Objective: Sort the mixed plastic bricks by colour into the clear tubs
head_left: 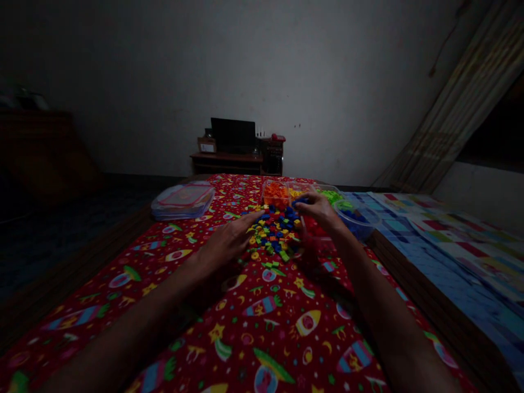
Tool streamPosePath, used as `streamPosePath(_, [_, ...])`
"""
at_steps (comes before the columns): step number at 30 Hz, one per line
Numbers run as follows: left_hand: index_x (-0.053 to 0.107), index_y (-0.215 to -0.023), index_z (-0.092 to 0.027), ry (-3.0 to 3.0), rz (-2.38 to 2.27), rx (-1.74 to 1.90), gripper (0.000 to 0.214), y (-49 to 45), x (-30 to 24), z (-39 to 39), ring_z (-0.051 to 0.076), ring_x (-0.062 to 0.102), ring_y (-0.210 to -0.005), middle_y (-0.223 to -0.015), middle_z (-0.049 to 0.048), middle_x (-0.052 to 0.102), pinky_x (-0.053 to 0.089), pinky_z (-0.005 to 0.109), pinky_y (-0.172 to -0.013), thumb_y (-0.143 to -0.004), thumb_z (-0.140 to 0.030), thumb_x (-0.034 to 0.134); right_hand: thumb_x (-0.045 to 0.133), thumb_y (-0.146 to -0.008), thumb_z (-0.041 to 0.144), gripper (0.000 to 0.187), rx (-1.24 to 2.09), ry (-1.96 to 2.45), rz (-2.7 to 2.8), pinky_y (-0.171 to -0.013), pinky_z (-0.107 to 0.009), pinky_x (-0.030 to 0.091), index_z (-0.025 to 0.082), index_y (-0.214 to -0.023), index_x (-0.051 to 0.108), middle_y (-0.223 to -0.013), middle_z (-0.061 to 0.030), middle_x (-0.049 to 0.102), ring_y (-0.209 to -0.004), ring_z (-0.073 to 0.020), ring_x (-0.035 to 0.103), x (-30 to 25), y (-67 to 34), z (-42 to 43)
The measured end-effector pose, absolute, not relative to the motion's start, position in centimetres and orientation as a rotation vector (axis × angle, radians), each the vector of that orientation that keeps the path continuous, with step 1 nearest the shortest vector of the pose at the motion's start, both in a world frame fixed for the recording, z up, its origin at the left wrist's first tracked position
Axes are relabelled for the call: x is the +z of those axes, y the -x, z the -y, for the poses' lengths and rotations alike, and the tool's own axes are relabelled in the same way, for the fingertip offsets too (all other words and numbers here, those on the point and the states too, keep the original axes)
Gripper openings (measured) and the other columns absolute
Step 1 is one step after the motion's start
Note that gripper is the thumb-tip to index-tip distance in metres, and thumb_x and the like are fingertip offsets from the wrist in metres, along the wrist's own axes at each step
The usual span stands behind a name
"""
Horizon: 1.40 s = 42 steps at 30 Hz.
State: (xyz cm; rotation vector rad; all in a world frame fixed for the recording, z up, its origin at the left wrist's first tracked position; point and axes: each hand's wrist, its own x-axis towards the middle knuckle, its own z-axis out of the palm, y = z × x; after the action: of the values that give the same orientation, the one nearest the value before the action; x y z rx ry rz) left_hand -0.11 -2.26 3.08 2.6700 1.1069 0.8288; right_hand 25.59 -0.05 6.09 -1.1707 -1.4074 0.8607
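View: head camera, looking down the length of the red cloth, and here's the action!

Left hand: the left hand comes in low, fingers spread, and the grip is wide open, empty, with its fingertips right at the edge of the pile.

Right hand: the right hand arches over the far side of the pile, fingers curled toward the blue pieces. Is it holding one? The grip is narrowing, but from here I can't tell.

Pile: a heap of small coloured foam blocks in blue, yellow, red and green sits loose on the red printed cloth, right between the hands.

Containers: a clear box of orange pieces leads the row at the far end! Just beside it, a clear tub holds green pieces, a round clear tub holds blue pieces, and red pieces fill a clear container under the right wrist. Off to the left, a stack of clear lidded boxes rests on the cloth, contents hard to make out.

Beyond: a dark monitor stands on a low wooden desk against the wall.
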Motion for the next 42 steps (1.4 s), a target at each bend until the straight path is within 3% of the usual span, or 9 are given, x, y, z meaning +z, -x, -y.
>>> streamPosePath(4, [0.061, -0.119, -0.02, -2.607, -1.154, 0.859, 0.039, 2.6, 1.7, -0.7, 0.022, 0.063, -0.102, -0.116, 0.0075, 0.066, 0.048, 0.034, -0.089, -0.085, -0.031, 0.044, 0.059, -0.068, 0.019, 0.016, -0.013, 1.525, 1.424, -0.069, -0.03, 0.049, 0.014, -0.08, 0.066, -0.072, -0.0036, 0.066, -0.065, -0.0156, 0.061, 7.2, -33.0, -0.4])
streamPosePath(8, [0.07, -0.101, -0.02, -2.514, -1.273, 0.754, 0.032, 4.2, 0.3, -2.8, 0.022, 0.066, -0.085, -0.098, 0.0061, 0.072, 0.049, 0.032, -0.081, -0.079, -0.03, 0.05, 0.054, -0.069, 0.017, 0.021, -0.35, 1.795, 1.384, -0.08, -0.035, 0.046, 0.013, -0.084, 0.068, -0.081, -0.0106, 0.069, -0.079, -0.0222, 0.063, 5.3, -38.8, -0.8])
streamPosePath(16, [0.07, -0.08, -0.019, -2.587, -1.293, 0.434, 0.02, 2.9, 0.2, -2.1, 0.02, 0.063, -0.08, -0.085, 0.0048, 0.07, 0.045, 0.025, -0.071, -0.072, -0.03, 0.056, 0.05, -0.078, 0.027, 0.03, -0.405, 1.923, 1.474, -0.087, -0.038, 0.042, 0.011, -0.096, 0.067, -0.092, -0.0168, 0.067, -0.091, -0.0265, 0.06, 4.4, -38.6, -1.1])
streamPosePath(21, [0.067, -0.077, -0.02, -2.619, -1.362, 0.279, 0.016, 2.5, -0.4, -1.1, 0.016, 0.058, -0.066, -0.074, 0.0024, 0.065, 0.037, 0.022, -0.057, -0.071, -0.02, 0.052, 0.046, -0.08, 0.018, 0.027, -0.252, 1.726, 1.776, -0.073, -0.029, 0.043, 0.013, -0.094, 0.068, -0.087, -0.0129, 0.068, -0.078, -0.0201, 0.061, 6.5, -31.9, -0.6])
streamPosePath(27, [0.065, -0.076, -0.019, -2.714, -1.389, 0.365, 0.016, 1.9, -0.8, -0.9, 0.016, 0.056, -0.066, -0.075, 0.0044, 0.063, 0.036, 0.024, -0.057, -0.076, -0.021, 0.049, 0.045, -0.082, 0.013, 0.024, 0.072, 1.581, 2.485, -0.058, -0.024, 0.035, 0.012, -0.08, 0.069, -0.076, -0.009, 0.067, -0.066, -0.0146, 0.058, 4.9, -22.3, 2.1])
streamPosePath(33, [0.063, -0.078, -0.017, -2.709, -1.319, 0.469, 0.022, 1.4, 0.0, 0.1, 0.015, 0.055, -0.068, -0.075, 0.0042, 0.061, 0.038, 0.024, -0.061, -0.084, -0.028, 0.045, 0.048, -0.083, 0.013, 0.029, -0.173, 1.52, 2.784, -0.078, -0.028, 0.042, 0.013, -0.107, 0.064, -0.109, -0.0147, 0.064, -0.099, -0.0226, 0.059, 1.9, -19.8, 3.6])
streamPosePath(39, [0.063, -0.093, -0.017, -2.734, -1.178, 0.696, 0.018, -0.8, -0.8, 0.9, 0.018, 0.058, -0.085, -0.093, 0.0074, 0.062, 0.044, 0.027, -0.073, -0.085, -0.021, 0.048, 0.042, -0.085, 0.01, 0.033, -0.214, 1.545, 2.786, -0.084, -0.029, 0.042, 0.014, -0.111, 0.063, -0.112, -0.0152, 0.063, -0.102, -0.0228, 0.059, 1.5, -19.8, 3.7])
streamPosePath(42, [0.064, -0.091, -0.017, -2.762, -1.15, 0.629, 0.018, -2.0, -1.3, 0.5, 0.018, 0.058, -0.082, -0.092, 0.0076, 0.061, 0.045, 0.027, -0.07, -0.082, -0.016, 0.048, 0.042, -0.087, 0.012, 0.031, -0.217, 1.552, 2.811, -0.081, -0.03, 0.043, 0.013, -0.109, 0.063, -0.106, -0.0158, 0.065, -0.098, -0.0237, 0.06, 1.9, -19.6, 3.8])
